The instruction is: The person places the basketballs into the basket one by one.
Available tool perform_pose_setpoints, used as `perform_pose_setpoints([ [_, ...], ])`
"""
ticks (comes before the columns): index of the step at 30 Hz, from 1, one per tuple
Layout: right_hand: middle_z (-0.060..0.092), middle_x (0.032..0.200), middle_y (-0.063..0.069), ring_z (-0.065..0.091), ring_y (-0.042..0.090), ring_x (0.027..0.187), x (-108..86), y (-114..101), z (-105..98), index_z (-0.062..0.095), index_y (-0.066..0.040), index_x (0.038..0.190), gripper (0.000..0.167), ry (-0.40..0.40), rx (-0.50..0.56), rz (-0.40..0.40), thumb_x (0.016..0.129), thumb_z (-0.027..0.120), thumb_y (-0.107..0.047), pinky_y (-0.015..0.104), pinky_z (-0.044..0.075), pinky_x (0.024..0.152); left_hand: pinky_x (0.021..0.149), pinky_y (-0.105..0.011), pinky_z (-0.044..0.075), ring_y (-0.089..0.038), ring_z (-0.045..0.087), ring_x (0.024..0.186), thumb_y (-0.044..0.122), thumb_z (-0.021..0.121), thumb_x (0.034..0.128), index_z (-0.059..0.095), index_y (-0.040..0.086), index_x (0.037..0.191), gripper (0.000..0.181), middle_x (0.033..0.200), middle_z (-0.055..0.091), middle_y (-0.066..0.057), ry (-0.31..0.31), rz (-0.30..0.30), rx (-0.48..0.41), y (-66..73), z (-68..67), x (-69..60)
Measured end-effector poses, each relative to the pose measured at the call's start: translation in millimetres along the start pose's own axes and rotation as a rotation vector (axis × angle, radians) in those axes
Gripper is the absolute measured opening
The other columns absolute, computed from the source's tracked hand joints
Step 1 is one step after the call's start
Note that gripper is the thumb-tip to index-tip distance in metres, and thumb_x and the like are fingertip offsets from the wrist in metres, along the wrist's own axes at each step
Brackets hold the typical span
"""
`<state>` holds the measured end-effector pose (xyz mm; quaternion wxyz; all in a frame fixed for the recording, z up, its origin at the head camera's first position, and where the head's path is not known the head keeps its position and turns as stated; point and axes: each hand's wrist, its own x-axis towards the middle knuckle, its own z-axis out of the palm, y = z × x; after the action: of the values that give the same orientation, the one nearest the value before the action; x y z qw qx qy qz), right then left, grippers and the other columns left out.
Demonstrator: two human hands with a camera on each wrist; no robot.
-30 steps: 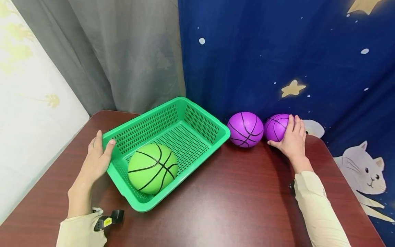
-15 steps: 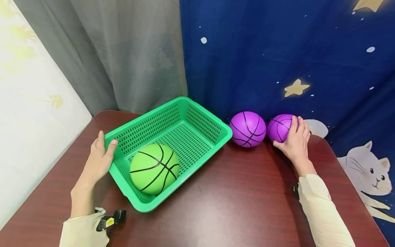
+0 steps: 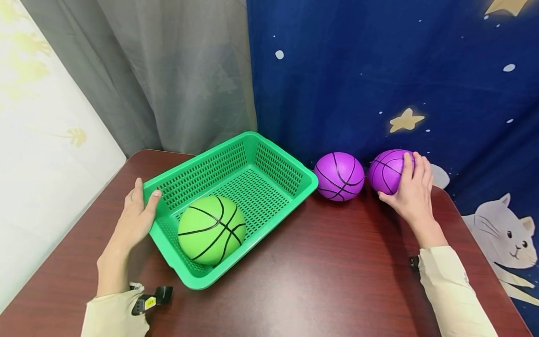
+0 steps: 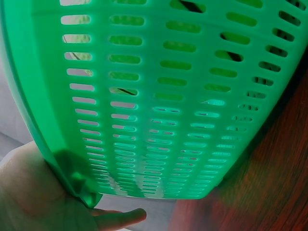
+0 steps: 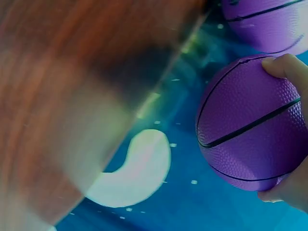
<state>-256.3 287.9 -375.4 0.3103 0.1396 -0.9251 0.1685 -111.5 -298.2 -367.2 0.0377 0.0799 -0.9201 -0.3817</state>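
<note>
Showing its pebbled texture plainly in the right wrist view alone, one round purple ball point(image 3: 385, 173) sits grasped by the right hand point(image 3: 414, 194), beside a second purple ball point(image 3: 339, 177) near the tabletop's point(image 3: 303, 281) far edge, while the left hand point(image 3: 134, 220) grips one rectangular slotted green basket point(image 3: 257, 236) holding one black-lined lime ball point(image 3: 212, 229).

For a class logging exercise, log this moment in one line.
left hand: holds rectangular green plastic basket | right hand: grips round purple ball | round lime-green ball: inside basket | second purple ball: beside basket
</note>
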Motion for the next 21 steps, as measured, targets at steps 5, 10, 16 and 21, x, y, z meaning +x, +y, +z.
perform_pose_setpoints([
  [5, 0.022, 0.143, 0.027, 0.013, 0.043, 0.134, 4.8, -13, -16, 0.026, 0.002, 0.142, 0.116, 0.050, -0.004, -0.074, 0.048, 0.090, -0.018, 0.059, 0.013, 0.105, 0.098, -0.068, 0.012, -0.050, 0.001, 0.133, 0.047, 0.023, 0.1002, -0.018, 0.007, 0.145, 0.073, 0.147, -0.009, -0.033, -0.001, -0.001, -0.002, -0.4, 0.4, 0.0],
  [10, 0.026, 0.141, 0.027, 0.017, 0.042, 0.133, 9.7, -27, -30, 0.029, 0.002, 0.141, 0.115, 0.126, 0.018, -0.132, 0.045, 0.088, -0.021, 0.054, 0.014, 0.107, 0.098, -0.067, 0.012, -0.050, 0.002, 0.133, 0.047, 0.023, 0.1002, -0.018, 0.007, 0.145, 0.073, 0.147, -0.008, -0.033, 0.001, 0.002, -0.006, 0.1, 0.3, -0.3],
  [16, 0.029, 0.141, 0.025, 0.020, 0.041, 0.132, 12.7, -44, -40, 0.032, 0.002, 0.140, 0.114, 0.180, 0.062, -0.179, 0.043, 0.085, -0.026, 0.053, 0.018, 0.107, 0.098, -0.067, 0.013, -0.051, 0.003, 0.133, 0.047, 0.022, 0.1002, -0.018, 0.006, 0.145, 0.073, 0.147, -0.008, -0.034, -0.002, 0.000, -0.004, 0.6, 0.2, -0.9],
  [21, 0.030, 0.142, 0.023, 0.021, 0.041, 0.132, 15.1, -59, -46, 0.033, 0.001, 0.139, 0.114, 0.183, 0.079, -0.208, 0.043, 0.085, -0.028, 0.051, 0.021, 0.106, 0.097, -0.068, 0.013, -0.051, 0.003, 0.133, 0.047, 0.022, 0.1001, -0.018, 0.007, 0.145, 0.073, 0.147, -0.008, -0.034, -0.006, 0.000, -0.004, 1.3, -0.1, -0.9],
])
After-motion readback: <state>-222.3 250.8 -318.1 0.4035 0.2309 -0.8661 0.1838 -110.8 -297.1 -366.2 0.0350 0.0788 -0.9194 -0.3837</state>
